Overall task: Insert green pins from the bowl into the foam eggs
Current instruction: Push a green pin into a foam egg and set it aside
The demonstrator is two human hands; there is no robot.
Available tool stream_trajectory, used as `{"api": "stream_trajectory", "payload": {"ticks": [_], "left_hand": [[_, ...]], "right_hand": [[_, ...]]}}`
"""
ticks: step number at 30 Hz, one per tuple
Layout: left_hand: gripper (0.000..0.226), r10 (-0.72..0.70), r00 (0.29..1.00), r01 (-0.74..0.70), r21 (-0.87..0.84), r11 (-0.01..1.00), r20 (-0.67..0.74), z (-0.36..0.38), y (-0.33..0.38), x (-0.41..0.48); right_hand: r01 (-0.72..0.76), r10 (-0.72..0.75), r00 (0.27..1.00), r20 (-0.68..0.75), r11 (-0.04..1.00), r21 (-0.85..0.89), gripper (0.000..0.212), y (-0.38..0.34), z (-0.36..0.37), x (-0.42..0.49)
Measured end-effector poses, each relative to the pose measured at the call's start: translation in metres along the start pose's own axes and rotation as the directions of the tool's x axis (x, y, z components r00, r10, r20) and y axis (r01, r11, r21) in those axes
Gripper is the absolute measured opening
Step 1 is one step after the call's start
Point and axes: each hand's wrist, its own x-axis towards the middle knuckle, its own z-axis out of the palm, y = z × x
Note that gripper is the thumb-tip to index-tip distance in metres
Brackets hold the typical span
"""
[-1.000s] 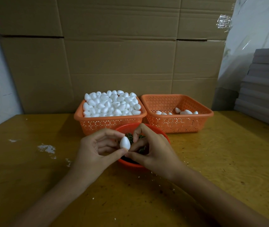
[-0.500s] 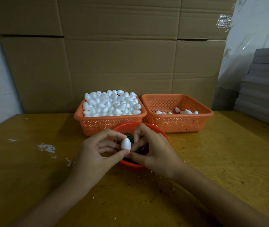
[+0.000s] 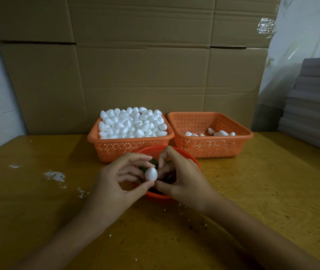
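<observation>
Foam egg (image 3: 151, 174) slightly lower than before, pinched in left hand (image 3: 114, 184); right hand (image 3: 184, 182) fingertips pinched at it, contents unclear; no legible writing.

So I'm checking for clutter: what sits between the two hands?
Only the foam egg, pinched over the red bowl, between left hand and right hand, in the head view.

A worn yellow-brown wooden surface (image 3: 252, 191) carries two orange perforated baskets (image 3: 128, 147) (image 3: 213, 147) touching side by side, a red bowl (image 3: 192, 158) just before them, white flecks (image 3: 55, 175) at left
</observation>
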Motion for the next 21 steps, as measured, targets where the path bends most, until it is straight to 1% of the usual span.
{"api": "stream_trajectory", "payload": {"ticks": [5, 10, 13, 16, 18, 21], "left_hand": [[0.052, 0.031, 0.999, -0.032, 0.026, 0.999, 0.02, 0.0013, 0.0014, -0.0015], [0.05, 0.043, 0.999, -0.044, 0.033, 0.999, 0.021, 0.0015, 0.0011, -0.0016], [0.05, 0.027, 1.0, -0.027, -0.004, 1.0, -0.002, 0.0012, 0.0012, -0.0003], [0.05, -0.018, 0.999, 0.016, -0.05, 0.999, -0.039, 0.0001, -0.0022, 0.0007], [0.051, -0.041, 0.998, 0.038, -0.056, 0.998, -0.051, -0.0007, -0.0046, 0.0011], [0.047, -0.029, 0.999, 0.027, -0.048, 0.998, -0.044, 0.0, -0.0052, 0.0019]], "right_hand": [[0.004, -0.004, 1.0, -0.001, 1.0, 0.002, 0.039, -0.0003, 0.0002, 0.0], [0.008, -0.008, 1.0, -0.002, 1.0, 0.008, 0.038, -0.0005, 0.0005, 0.0], [0.002, -0.002, 1.0, 0.004, 1.0, 0.015, 0.04, -0.0004, 0.0, 0.0002], [0.002, -0.002, 1.0, 0.014, 0.999, 0.035, 0.041, -0.0011, -0.0004, 0.0001], [0.004, -0.005, 1.0, 0.017, 0.999, 0.043, 0.04, -0.0013, -0.0003, -0.0002], [0.013, -0.014, 1.0, 0.013, 0.998, 0.054, 0.04, -0.0011, -0.0003, -0.0005]]}}
